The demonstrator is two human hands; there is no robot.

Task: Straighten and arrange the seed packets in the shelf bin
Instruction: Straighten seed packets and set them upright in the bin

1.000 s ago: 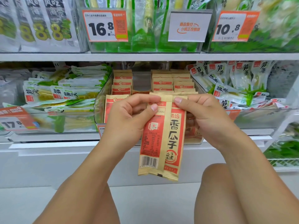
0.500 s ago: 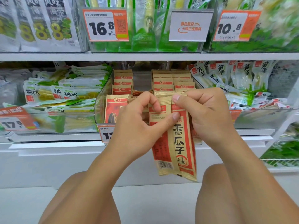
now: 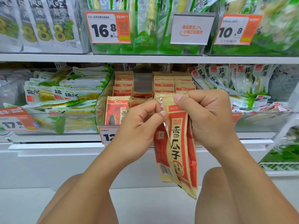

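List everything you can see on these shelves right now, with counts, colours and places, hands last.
Held seed packets: a few, tan and red, hanging in front of the bin.
Seed packets in bin: many, tan and red, upright rows at left and right, some slumped in the middle.
Bin: one, clear, middle shelf centre.
Bamboo shoot packs: many, white and green, either side of the bin.
Price tags: four seen, orange and white.
White sign: one, top shelf.
Left hand: pinches a packet edge.
Right hand: grips the packet tops.
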